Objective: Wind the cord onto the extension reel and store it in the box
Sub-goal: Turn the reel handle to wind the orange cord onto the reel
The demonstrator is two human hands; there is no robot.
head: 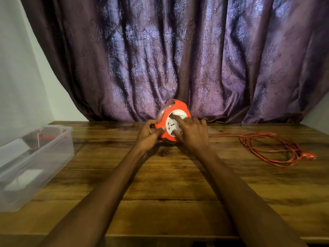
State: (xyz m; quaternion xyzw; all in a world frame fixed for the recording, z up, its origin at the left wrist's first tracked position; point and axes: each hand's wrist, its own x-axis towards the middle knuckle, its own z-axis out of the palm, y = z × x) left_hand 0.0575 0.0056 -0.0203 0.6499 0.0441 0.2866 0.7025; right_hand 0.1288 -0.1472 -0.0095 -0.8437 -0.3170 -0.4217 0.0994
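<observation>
Orange reel (171,120) upright at table's (160,175) far edge, against curtain (178,50). Left hand (148,133) gripping reel's left rim, thumb across the front. Right hand (191,132) on the white socket face, fingers spread and pressing. Orange cord (270,148) in loose loops well to the right, one strand toward reel. Clear box (35,163) far left.

- One orange extension reel (171,120) is counted, standing on edge at the far side of the worktop (160,184).
- One loose orange cord (270,148) is seen, coiled to the right.
- One clear plastic box (35,157) is noted at the left.
- Two hands are counted on the reel: left hand (148,135), right hand (193,132).
- One purple curtain (178,59) is recorded behind.
</observation>
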